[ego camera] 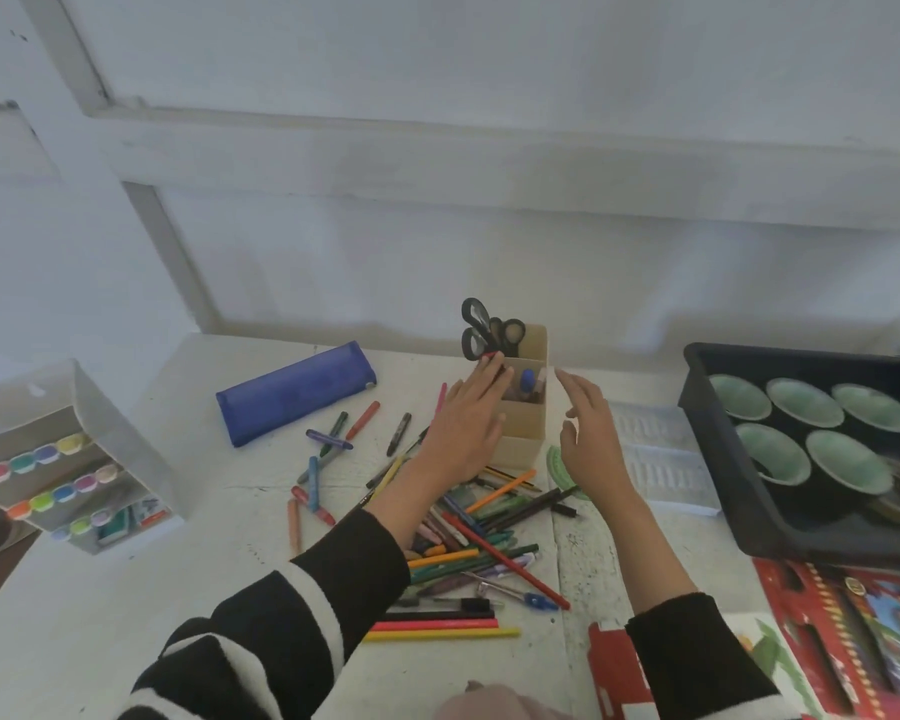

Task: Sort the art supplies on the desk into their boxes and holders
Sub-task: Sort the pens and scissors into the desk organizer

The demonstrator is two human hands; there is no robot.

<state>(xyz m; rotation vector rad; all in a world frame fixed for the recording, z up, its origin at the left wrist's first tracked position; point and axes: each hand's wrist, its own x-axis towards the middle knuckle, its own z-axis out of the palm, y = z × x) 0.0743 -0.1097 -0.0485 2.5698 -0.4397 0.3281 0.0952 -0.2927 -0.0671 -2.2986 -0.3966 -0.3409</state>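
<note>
Cardboard holder (524,433) between left hand (466,428), right hand (591,433) — red box (822,646) print blurred.

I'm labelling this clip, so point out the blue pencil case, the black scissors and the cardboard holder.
blue pencil case (294,394): head view, middle of its top face.
black scissors (476,330): head view, where the handle loops meet.
cardboard holder (525,428): head view, its front wall.
</note>
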